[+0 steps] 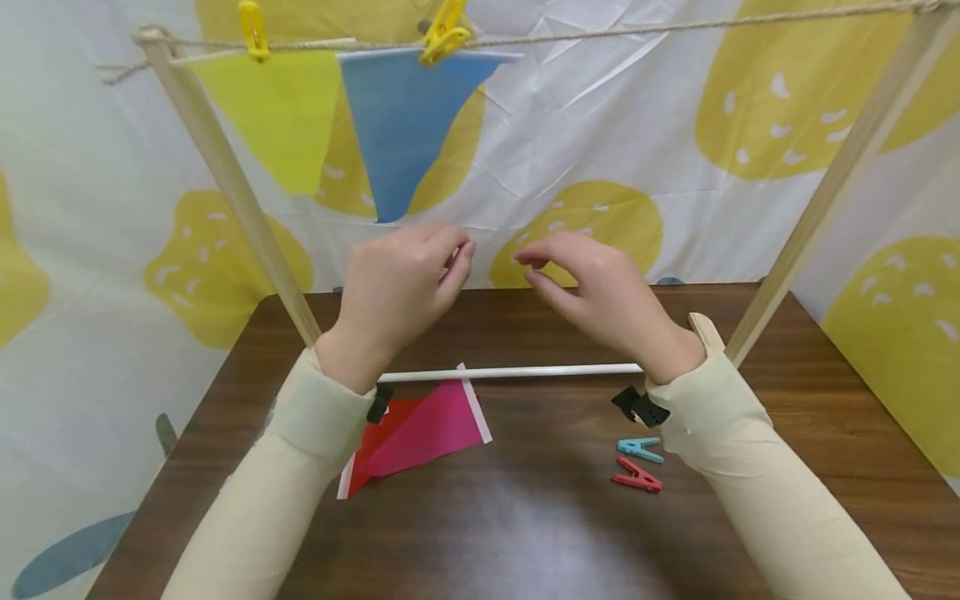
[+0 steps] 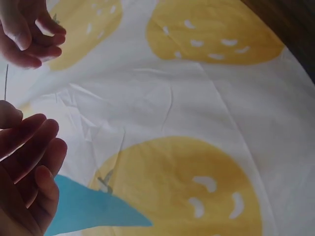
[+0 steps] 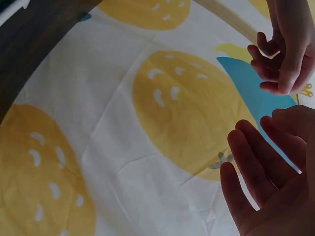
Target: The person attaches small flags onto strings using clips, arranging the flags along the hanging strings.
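Loosely curled and holding nothing, my left hand (image 1: 401,287) is in mid-air just below the blue pennant (image 1: 412,117). Opposite it, thumb and fingers apart, my right hand (image 1: 600,287) also holds nothing. Both wrist views show relaxed, bent fingers on the left hand (image 2: 37,167) and the right hand (image 3: 266,172). A yellow clothespin (image 1: 445,33) clips the blue pennant to the twine (image 1: 600,32). Left of it hangs a yellow-green pennant (image 1: 277,108) under another yellow clothespin (image 1: 254,30). On the table, a pink pennant (image 1: 431,429) overlaps a red pennant (image 1: 358,467).
Light blue (image 1: 639,448) and red (image 1: 637,475) clothespins lie on the brown table (image 1: 540,517) near my right wrist. The twine runs between a left wooden post (image 1: 232,175) and a right post (image 1: 832,175). A white rod (image 1: 517,372) spans low between them. Patterned cloth (image 1: 585,125) hangs behind.
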`<action>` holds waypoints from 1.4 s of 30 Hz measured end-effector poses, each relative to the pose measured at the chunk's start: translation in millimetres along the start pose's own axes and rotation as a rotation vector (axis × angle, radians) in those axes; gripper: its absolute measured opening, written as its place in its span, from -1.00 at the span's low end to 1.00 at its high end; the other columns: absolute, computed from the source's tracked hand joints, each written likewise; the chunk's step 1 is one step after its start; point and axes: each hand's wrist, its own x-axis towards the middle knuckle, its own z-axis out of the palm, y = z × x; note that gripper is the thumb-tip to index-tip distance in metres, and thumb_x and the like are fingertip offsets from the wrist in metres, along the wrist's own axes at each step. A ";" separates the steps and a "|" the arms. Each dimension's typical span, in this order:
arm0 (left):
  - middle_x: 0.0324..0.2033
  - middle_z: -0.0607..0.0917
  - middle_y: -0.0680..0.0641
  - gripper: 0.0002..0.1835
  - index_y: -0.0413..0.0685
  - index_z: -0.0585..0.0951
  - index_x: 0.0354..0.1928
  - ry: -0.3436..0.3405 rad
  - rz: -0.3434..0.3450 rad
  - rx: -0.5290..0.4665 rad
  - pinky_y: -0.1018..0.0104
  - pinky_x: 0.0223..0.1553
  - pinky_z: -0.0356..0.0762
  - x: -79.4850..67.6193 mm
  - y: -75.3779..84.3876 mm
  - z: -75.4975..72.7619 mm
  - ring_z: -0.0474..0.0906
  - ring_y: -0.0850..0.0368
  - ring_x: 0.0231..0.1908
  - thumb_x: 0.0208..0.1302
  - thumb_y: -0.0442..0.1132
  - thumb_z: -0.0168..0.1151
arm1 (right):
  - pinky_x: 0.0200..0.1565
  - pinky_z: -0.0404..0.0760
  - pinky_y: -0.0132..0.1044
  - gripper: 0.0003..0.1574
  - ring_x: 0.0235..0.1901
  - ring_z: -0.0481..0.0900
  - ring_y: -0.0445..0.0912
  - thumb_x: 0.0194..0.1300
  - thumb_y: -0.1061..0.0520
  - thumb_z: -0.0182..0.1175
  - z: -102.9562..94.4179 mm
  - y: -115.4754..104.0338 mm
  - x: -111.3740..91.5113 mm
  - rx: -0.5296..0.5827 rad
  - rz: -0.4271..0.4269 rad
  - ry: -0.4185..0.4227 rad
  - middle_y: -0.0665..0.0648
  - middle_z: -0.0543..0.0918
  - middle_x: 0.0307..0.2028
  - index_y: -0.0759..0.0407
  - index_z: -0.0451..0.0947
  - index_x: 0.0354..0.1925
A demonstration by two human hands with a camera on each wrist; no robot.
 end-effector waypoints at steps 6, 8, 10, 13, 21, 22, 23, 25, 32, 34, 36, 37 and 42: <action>-0.67 0.43 0.07 -0.78 -0.02 0.53 -0.52 -0.020 -0.010 -0.036 0.31 -0.70 0.26 -12.9 4.9 9.9 0.37 0.14 -0.65 0.22 -0.13 0.01 | -0.08 0.41 -0.30 -0.77 -0.16 0.51 -0.18 0.14 0.17 0.19 5.0 6.2 -21.1 0.027 0.042 0.005 -0.03 0.61 -0.23 0.08 0.58 -0.17; -0.65 0.46 0.07 -0.78 -0.02 0.54 -0.51 -0.025 -0.024 -0.045 0.29 -0.69 0.30 -17.3 5.5 12.7 0.39 0.13 -0.64 0.22 -0.12 0.01 | -0.05 0.39 -0.29 -0.76 -0.14 0.50 -0.18 0.16 0.14 0.18 6.3 6.9 -28.3 0.032 0.079 0.000 -0.04 0.60 -0.21 0.08 0.57 -0.15; -0.63 0.49 0.07 -0.78 -0.01 0.55 -0.50 -0.031 -0.042 -0.049 0.26 -0.68 0.34 -21.7 5.3 15.0 0.42 0.12 -0.62 0.21 -0.11 0.01 | -0.03 0.38 -0.28 -0.74 -0.12 0.49 -0.19 0.17 0.11 0.18 7.9 6.7 -36.1 0.039 0.115 -0.006 -0.05 0.60 -0.19 0.07 0.56 -0.13; -0.61 0.50 0.07 -0.78 -0.01 0.54 -0.49 -0.044 -0.071 -0.056 0.26 -0.67 0.37 -28.5 4.8 17.4 0.41 0.14 -0.62 0.22 -0.11 0.00 | -0.03 0.38 -0.28 -0.72 -0.10 0.49 -0.20 0.18 0.07 0.17 11.0 5.7 -47.6 0.053 0.159 -0.018 -0.07 0.59 -0.17 0.04 0.55 -0.10; -0.60 0.52 0.11 -0.78 0.05 0.56 -0.45 -0.092 -0.126 -0.052 0.28 -0.71 0.39 -48.7 9.7 29.1 0.45 0.19 -0.61 0.22 -0.08 -0.02 | -0.05 0.38 -0.31 -0.69 -0.12 0.47 -0.29 0.21 -0.02 0.12 18.7 5.8 -72.7 0.078 0.279 -0.047 -0.17 0.55 -0.15 -0.07 0.51 -0.06; -0.59 0.55 0.11 -0.78 0.05 0.58 -0.43 -0.100 -0.132 -0.054 0.28 -0.71 0.39 -51.8 10.6 30.8 0.47 0.19 -0.59 0.22 -0.07 -0.02 | -0.06 0.38 -0.32 -0.69 -0.13 0.47 -0.30 0.21 -0.03 0.12 19.6 6.0 -75.5 0.082 0.287 -0.044 -0.18 0.55 -0.15 -0.08 0.50 -0.05; -0.58 0.56 0.11 -0.78 0.05 0.58 -0.42 -0.111 -0.137 -0.056 0.27 -0.70 0.40 -54.8 11.4 32.4 0.48 0.19 -0.59 0.22 -0.07 -0.01 | -0.07 0.39 -0.32 -0.68 -0.14 0.47 -0.31 0.21 -0.03 0.11 20.6 6.1 -78.5 0.085 0.294 -0.040 -0.17 0.55 -0.16 -0.08 0.50 -0.04; -0.54 0.59 0.12 -0.78 0.06 0.60 -0.39 -0.130 -0.148 -0.060 0.27 -0.69 0.41 -60.7 12.6 35.7 0.51 0.19 -0.57 0.22 -0.06 0.00 | -0.10 0.39 -0.33 -0.65 -0.16 0.47 -0.31 0.21 -0.02 0.12 22.4 6.6 -84.6 0.091 0.312 -0.031 -0.18 0.55 -0.18 -0.07 0.48 -0.01; -0.54 0.59 0.13 -0.79 0.06 0.62 -0.39 -0.162 -0.179 -0.072 0.30 -0.73 0.38 -77.4 13.7 43.5 0.48 0.21 -0.63 0.20 -0.07 0.03 | -0.18 0.42 -0.33 -0.55 -0.19 0.49 -0.30 0.16 0.10 0.19 25.7 9.0 -104.2 0.115 0.387 -0.010 -0.15 0.57 -0.21 -0.07 0.43 0.05; -0.54 0.59 0.12 -0.80 0.06 0.62 -0.38 -0.177 -0.190 -0.073 0.31 -0.73 0.38 -82.0 13.9 45.0 0.47 0.21 -0.64 0.20 -0.07 0.04 | -0.19 0.44 -0.30 -0.55 -0.20 0.50 -0.28 0.16 0.13 0.19 26.2 10.0 -110.0 0.126 0.406 -0.009 -0.12 0.58 -0.21 -0.04 0.43 0.05; -0.54 0.59 0.12 -0.79 0.05 0.62 -0.37 -0.194 -0.206 -0.078 0.32 -0.71 0.40 -86.2 14.6 45.9 0.47 0.22 -0.63 0.20 -0.06 0.05 | -0.19 0.45 -0.27 -0.57 -0.20 0.50 -0.28 0.17 0.11 0.17 26.5 10.6 -116.4 0.131 0.435 -0.014 -0.11 0.58 -0.21 -0.04 0.44 0.05; -0.54 0.59 0.12 -0.80 0.05 0.62 -0.37 -0.201 -0.215 -0.084 0.32 -0.71 0.40 -88.1 15.1 46.1 0.47 0.22 -0.63 0.20 -0.06 0.05 | -0.19 0.45 -0.27 -0.58 -0.20 0.50 -0.28 0.18 0.10 0.16 26.8 11.0 -119.9 0.128 0.450 -0.016 -0.10 0.58 -0.21 -0.04 0.43 0.05; -0.51 0.61 0.11 -0.81 0.05 0.63 -0.35 -0.222 -0.266 -0.109 0.33 -0.66 0.43 -97.7 17.1 46.6 0.50 0.22 -0.60 0.18 -0.06 0.08 | -0.23 0.45 -0.33 -0.60 -0.20 0.49 -0.29 0.21 0.02 0.13 28.1 13.7 -135.7 0.125 0.525 -0.015 -0.10 0.59 -0.20 -0.06 0.43 0.05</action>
